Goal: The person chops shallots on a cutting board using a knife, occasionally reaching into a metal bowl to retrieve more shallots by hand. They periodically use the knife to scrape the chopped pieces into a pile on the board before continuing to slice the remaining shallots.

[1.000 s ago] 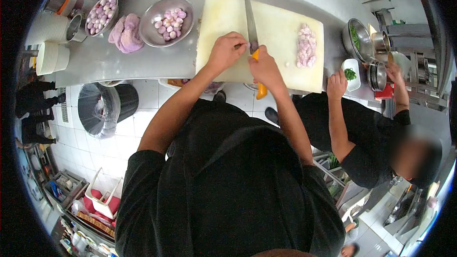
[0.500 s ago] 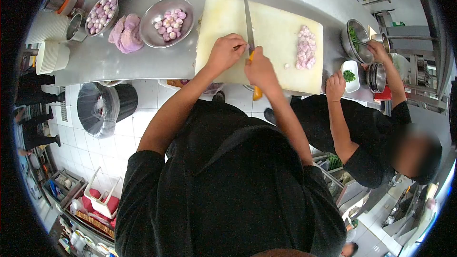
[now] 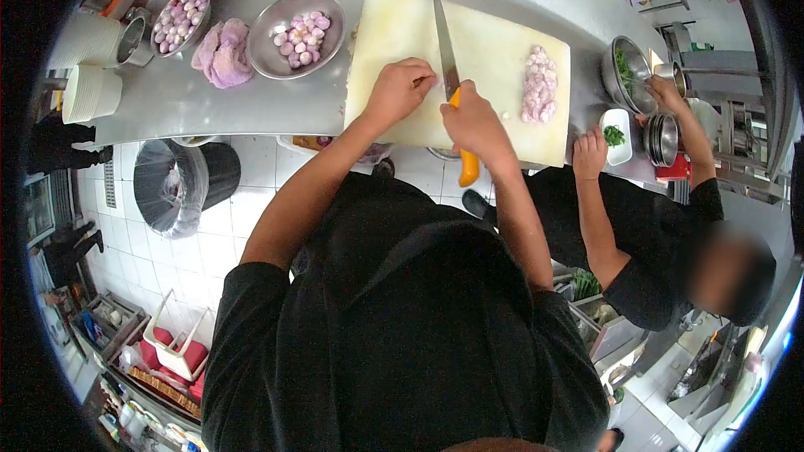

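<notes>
My right hand [image 3: 476, 121] is wrapped round the yellow handle of a long knife [image 3: 445, 38], whose blade points away from me over the white cutting board [image 3: 394, 25]. Left of the blade, my left hand [image 3: 399, 92] has its fingertips pinched over the board; whatever small thing they hold is too hidden to name. Peeled shallots [image 3: 539, 85] lie in a pile on the board's right side, with a small piece nearer the knife. A steel bowl [image 3: 264, 38] with more shallots stands left of the board.
A pink cloth [image 3: 224, 54] and a second bowl of shallots [image 3: 180, 21] lie further left. At right, a co-worker's hands [image 3: 590, 153] are by a white dish [image 3: 618, 153] of chopped greens and a steel bowl [image 3: 614, 88]. A lined bin [image 3: 222, 176] stands below.
My right hand and the knife have moved slightly right, and the blade now stands apart from my left fingertips. My left hand has barely moved.
</notes>
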Tool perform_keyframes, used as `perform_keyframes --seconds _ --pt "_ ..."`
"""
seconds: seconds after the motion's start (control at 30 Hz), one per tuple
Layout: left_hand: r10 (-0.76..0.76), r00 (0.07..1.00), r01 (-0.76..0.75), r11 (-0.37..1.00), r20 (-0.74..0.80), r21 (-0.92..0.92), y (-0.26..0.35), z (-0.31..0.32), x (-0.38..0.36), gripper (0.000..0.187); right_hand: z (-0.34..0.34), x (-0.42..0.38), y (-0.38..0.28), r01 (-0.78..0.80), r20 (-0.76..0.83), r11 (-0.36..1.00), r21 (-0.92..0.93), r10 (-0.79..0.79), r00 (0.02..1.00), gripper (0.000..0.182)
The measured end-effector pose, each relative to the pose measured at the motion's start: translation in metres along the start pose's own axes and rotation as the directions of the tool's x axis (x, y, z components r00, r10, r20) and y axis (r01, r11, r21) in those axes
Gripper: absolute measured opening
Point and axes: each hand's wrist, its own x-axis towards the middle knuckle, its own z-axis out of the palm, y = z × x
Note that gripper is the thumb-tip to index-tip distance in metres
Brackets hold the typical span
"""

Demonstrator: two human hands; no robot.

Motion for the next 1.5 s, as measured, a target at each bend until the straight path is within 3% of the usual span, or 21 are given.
perform_keyframes --seconds 0.1,0.13,0.23,0.27,0.37,0.53,0.63,0.8,0.93,1.03,1.13,1.23,1.37,1.5 --pt "0.003 1.0 -0.003 1.0 -0.006 -0.001 -0.001 0.001 0.001 0.011 0.05 0.051 0.056 0.178 -0.207 0.952 -0.25 -0.232 0.95 0.029" --pt "0.025 1.0 -0.025 1.0 -0.013 0.005 -0.001 0.001 0.002 0.011 0.036 0.038 0.041 0.106 -0.12 0.992 -0.068 -0.113 0.986 0.03" --pt "0.018 1.0 -0.018 1.0 0.002 0.02 0.001 -0.002 0.0 0.012 0.001 0.006 0.004 0.001 -0.005 1.0 0.016 -0.001 1.0 0.03" --pt "0.009 1.0 -0.009 1.0 0.01 0.023 0.002 -0.002 0.002 0.012 0.001 0.002 0.003 0.01 0.005 1.0 0.0 -0.01 1.0 0.03" --pt "0.013 1.0 -0.013 1.0 -0.022 0.011 -0.001 0.001 0.002 0.011 0.05 0.045 0.055 0.17 -0.177 0.969 -0.177 -0.202 0.963 0.03" --pt "0.049 0.999 -0.049 0.998 -0.005 0.027 -0.001 0.0 0.001 0.01 0.0 -0.005 -0.01 -0.045 0.017 0.999 0.018 0.045 0.999 0.031" --pt "0.038 0.999 -0.038 0.999 -0.001 -0.002 -0.002 0.001 0.002 0.01 0.053 0.052 0.056 0.163 -0.175 0.977 -0.137 -0.186 0.967 0.032" --pt "0.083 0.996 -0.082 0.996 -0.026 0.04 -0.004 0.002 0.001 0.01 0.004 0.003 0.002 0.008 -0.008 1.0 -0.004 -0.008 1.0 0.03" --pt "0.073 0.997 -0.073 0.997 -0.027 0.017 -0.002 0.002 0.001 0.01 0.051 0.044 0.042 0.147 -0.181 0.979 -0.144 -0.172 0.968 0.03" --pt "0.065 0.997 -0.064 0.998 -0.029 0.027 -0.002 -0.001 0.0 0.01 0.026 0.021 0.02 0.08 -0.084 0.997 -0.015 -0.081 0.993 0.03" --pt "0.098 0.995 -0.097 0.993 -0.02 0.068 -0.002 0.0 0.001 0.011 0.01 0.004 0.003 0.024 -0.017 0.999 -0.048 -0.025 1.0 0.029" --pt "0.093 0.995 -0.091 0.995 -0.031 0.046 -0.005 0.001 0.001 0.011 0.056 0.051 0.052 0.166 -0.189 0.96 -0.227 -0.211 0.959 0.031" --pt "0.079 0.996 -0.078 0.996 -0.028 0.038 -0.003 0.0 0.001 0.011 0.02 0.018 0.014 0.034 -0.036 0.999 -0.006 -0.034 0.999 0.031" --pt "0.096 0.995 -0.094 0.992 -0.02 0.079 -0.002 0.0 0.002 0.011 0.004 -0.001 -0.003 -0.015 0.003 0.997 -0.073 0.015 1.0 0.033"
